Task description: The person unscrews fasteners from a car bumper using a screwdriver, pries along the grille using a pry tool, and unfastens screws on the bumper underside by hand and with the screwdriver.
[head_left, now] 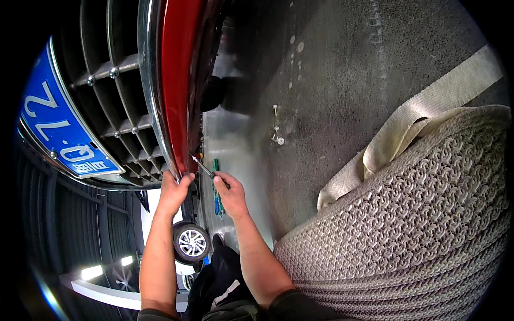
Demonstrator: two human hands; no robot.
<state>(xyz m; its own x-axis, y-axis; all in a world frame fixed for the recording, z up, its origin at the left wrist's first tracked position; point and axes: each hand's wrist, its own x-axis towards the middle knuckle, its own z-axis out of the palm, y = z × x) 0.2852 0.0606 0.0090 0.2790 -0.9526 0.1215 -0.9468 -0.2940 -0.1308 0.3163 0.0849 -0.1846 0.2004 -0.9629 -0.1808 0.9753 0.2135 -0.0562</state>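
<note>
Along the left is a car's front end: a dark grille with chrome trim and a red bumper. My left hand is closed at the bumper's lower end, with its thumb over the edge and the other fingers partly hidden. Close beside it, my right hand is wrapped round the dark handle of a slim screwdriver. The metal shaft slants up and left, its tip at the bumper's underside. Whether that tip sits in a fastener is too small to tell.
Small pale fasteners lie on the grey floor. A green and blue item is beyond my right wrist. A woven beige seat-like piece with a strap fills the right. Another car's wheel stands behind my forearms.
</note>
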